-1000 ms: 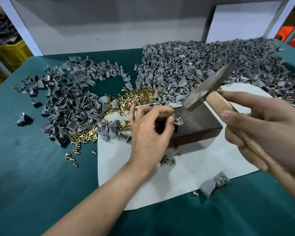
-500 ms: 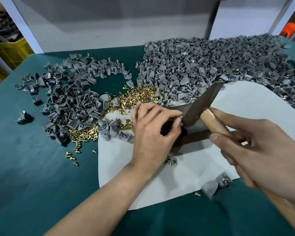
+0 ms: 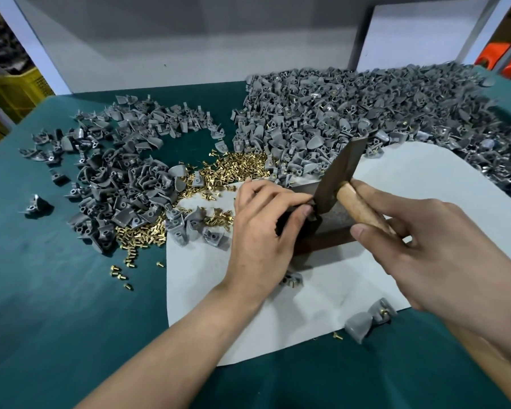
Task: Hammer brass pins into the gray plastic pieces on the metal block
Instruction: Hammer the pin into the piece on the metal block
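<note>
Near the middle of the bench, on a white sheet, sits the metal block. The left hand reaches over its left end. Thumb and forefinger are pinched together on what is judged to be one gray plastic piece with its pin, but the piece is hidden behind the fingertips. The right hand has its grip clamped round the wooden handle. The hammer head is down, its lower face right at those fingertips; whether it touches the work cannot be told. The step in hand looks like the strike that drives a pin home. Loose brass pins lie just beyond the block, between a scattered heap of gray pieces on the left and a bigger heap along the far right edge. Next, the hammer head should lift straight clear of the fingers. Then the finished piece goes aside and a fresh piece and pin are set on the block.
</note>
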Tool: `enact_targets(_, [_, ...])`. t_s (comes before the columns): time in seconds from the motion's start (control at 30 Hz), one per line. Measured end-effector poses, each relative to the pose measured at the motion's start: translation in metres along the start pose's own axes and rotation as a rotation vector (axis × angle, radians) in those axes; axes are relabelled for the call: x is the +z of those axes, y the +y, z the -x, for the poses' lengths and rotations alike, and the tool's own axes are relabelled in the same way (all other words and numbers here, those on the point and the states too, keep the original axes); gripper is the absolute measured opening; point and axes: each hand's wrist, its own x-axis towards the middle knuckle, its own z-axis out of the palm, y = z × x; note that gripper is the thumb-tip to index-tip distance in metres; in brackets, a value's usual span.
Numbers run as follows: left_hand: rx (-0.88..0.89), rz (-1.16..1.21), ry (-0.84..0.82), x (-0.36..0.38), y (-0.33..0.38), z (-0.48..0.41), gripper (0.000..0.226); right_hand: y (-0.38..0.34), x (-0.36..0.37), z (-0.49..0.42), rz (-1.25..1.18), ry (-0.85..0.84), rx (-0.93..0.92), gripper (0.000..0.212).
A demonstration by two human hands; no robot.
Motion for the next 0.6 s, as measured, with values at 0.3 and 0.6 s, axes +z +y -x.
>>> enact_targets(0.3, [-0.130,0.103,-0.069,-0.003,0.003,-0.002,0.015,0.004,0.000,-0.002,-0.026,0.003,-0.004,0.034])
enact_targets(0.6, [-0.110,0.103,-0.032,-0.001,0.001,-0.001,0.007,0.005,-0.007,-0.007,-0.071,0.053,-0.025,0.034])
